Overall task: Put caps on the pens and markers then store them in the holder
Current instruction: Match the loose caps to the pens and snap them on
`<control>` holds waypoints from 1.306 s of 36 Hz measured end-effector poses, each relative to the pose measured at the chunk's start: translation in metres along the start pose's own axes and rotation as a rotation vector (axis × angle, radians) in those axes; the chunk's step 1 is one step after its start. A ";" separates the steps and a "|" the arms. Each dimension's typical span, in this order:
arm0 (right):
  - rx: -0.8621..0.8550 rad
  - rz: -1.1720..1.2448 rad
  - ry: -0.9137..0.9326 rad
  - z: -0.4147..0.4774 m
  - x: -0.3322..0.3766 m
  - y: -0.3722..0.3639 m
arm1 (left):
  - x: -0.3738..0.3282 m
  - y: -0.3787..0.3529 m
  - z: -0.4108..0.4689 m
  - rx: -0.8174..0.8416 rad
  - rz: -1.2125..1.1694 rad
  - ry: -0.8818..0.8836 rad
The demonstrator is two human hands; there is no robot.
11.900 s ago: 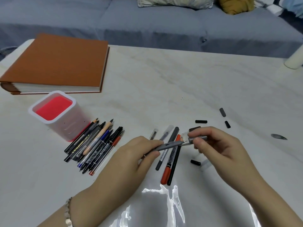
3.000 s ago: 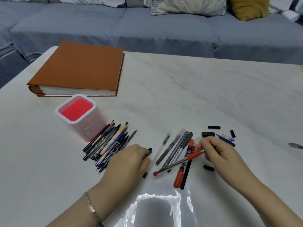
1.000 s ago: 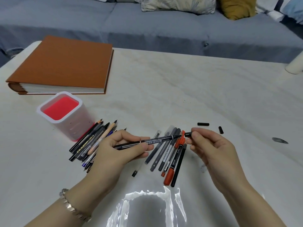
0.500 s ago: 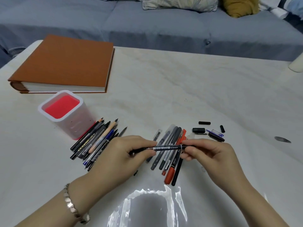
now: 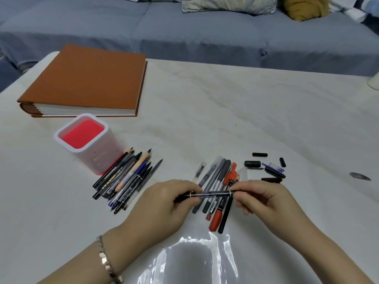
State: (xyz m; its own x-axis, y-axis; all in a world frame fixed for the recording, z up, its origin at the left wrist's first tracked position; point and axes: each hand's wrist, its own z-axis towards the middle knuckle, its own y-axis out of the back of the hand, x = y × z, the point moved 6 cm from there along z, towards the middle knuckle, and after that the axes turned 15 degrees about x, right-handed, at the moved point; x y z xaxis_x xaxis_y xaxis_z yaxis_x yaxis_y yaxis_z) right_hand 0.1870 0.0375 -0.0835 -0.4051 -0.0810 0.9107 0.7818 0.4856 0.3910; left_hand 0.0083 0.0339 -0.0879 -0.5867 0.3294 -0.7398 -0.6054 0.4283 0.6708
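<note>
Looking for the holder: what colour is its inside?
Red, within the whitish pen holder; head view.

A home living room — grey sofa (image 5: pixel 205 35) with cushions (image 5: pixel 227 4) behind a pale table (image 5: pixel 225 111).

the smooth off-white counter (image 5: pixel 225 111) carries faint grey veining. on it, the square frosted-white plastic holder (image 5: pixel 102 158) shows bright red inside and along its base. behind the holder, the thick hardcover book (image 5: pixel 88 76) has a rust-orange cover and cream page edges. further behind, the fabric sofa (image 5: pixel 205 33) is slate blue, with a pale leaf-print cushion (image 5: pixel 227 4) and a mustard-yellow cushion (image 5: pixel 305 7). just right of the holder, the fanned pile of uncapped pens (image 5: pixel 127 179) is mostly black, with one peach barrel and one blue. further right of the holder, the thin black plastic pen (image 5: pixel 211 194) bears white rings; under it the row of loose markers (image 5: pixel 220 177) is grey, clear and orange-red. beyond these, the small loose caps (image 5: pixel 252 163) are black, one clear blue.
</note>
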 end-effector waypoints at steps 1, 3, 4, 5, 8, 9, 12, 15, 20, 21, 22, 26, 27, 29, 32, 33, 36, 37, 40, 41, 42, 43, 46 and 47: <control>0.003 -0.048 0.006 0.001 -0.001 0.000 | 0.002 -0.004 0.001 0.030 0.070 0.021; -0.026 -0.034 0.003 0.001 -0.002 0.000 | 0.002 -0.010 0.003 0.058 0.176 0.006; -0.039 -0.016 -0.005 0.002 -0.003 0.000 | 0.001 -0.011 0.005 0.075 0.179 0.012; -0.043 -0.006 -0.005 0.002 -0.004 -0.001 | 0.000 -0.011 0.007 0.086 0.158 0.018; -0.030 -0.007 -0.001 0.000 -0.007 -0.001 | 0.000 -0.012 0.012 0.106 0.143 0.021; -0.029 -0.015 0.014 -0.001 -0.009 -0.001 | 0.000 -0.012 0.012 0.114 0.141 0.023; -0.016 -0.016 0.045 -0.003 -0.011 -0.003 | -0.001 -0.013 0.012 0.143 0.118 0.033; -0.087 -0.030 0.057 -0.007 -0.017 0.008 | 0.001 -0.010 0.010 0.182 0.098 0.082; -0.280 -0.133 -0.092 -0.020 -0.045 0.055 | 0.027 0.011 -0.001 0.139 0.004 0.240; -0.246 -0.211 -0.135 -0.017 -0.049 0.056 | 0.028 0.010 -0.001 0.136 0.011 0.245; -0.206 -0.268 -0.176 -0.014 -0.052 0.055 | 0.026 0.008 0.000 0.129 0.011 0.247; -0.056 -0.482 -0.294 -0.001 -0.064 0.043 | 0.015 0.000 0.004 0.089 -0.030 0.231; -0.033 -0.508 -0.312 0.000 -0.067 0.040 | 0.013 -0.001 0.005 0.075 -0.041 0.225; -0.017 -0.526 -0.341 0.001 -0.071 0.040 | 0.010 -0.001 0.007 0.054 -0.071 0.217; -0.023 -0.535 -0.354 -0.002 -0.074 0.047 | 0.010 -0.001 0.006 0.040 -0.112 0.229; -0.039 -0.536 -0.353 -0.004 -0.075 0.052 | 0.010 -0.001 0.006 0.042 -0.122 0.237; -0.105 -0.554 -0.385 -0.009 -0.079 0.070 | 0.011 -0.001 0.007 0.035 -0.145 0.251; -0.114 -0.569 -0.411 -0.011 -0.083 0.076 | 0.011 -0.002 0.007 0.029 -0.151 0.252; -0.072 -0.642 -0.499 -0.013 -0.092 0.086 | 0.009 -0.003 0.009 0.029 -0.150 0.259; -0.053 -0.653 -0.520 -0.012 -0.094 0.087 | 0.009 -0.003 0.010 0.031 -0.152 0.260; -0.035 -0.659 -0.535 -0.011 -0.094 0.087 | 0.008 -0.003 0.010 0.033 -0.157 0.260; -0.023 -0.667 -0.544 -0.010 -0.094 0.086 | 0.008 -0.004 0.011 0.036 -0.163 0.260; -0.013 -0.697 -0.554 -0.004 -0.091 0.082 | 0.008 -0.007 0.012 0.053 -0.178 0.262; -0.011 -0.695 -0.553 -0.002 -0.091 0.081 | 0.007 -0.008 0.012 0.058 -0.178 0.262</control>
State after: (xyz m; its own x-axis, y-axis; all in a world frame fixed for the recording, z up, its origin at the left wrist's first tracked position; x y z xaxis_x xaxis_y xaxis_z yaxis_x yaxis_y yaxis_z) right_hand 0.2881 0.0822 -0.1342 -0.9587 0.0792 0.2733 0.2774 0.4746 0.8354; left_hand 0.0153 0.0433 -0.0989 -0.5971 0.0206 -0.8019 -0.6838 0.5096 0.5222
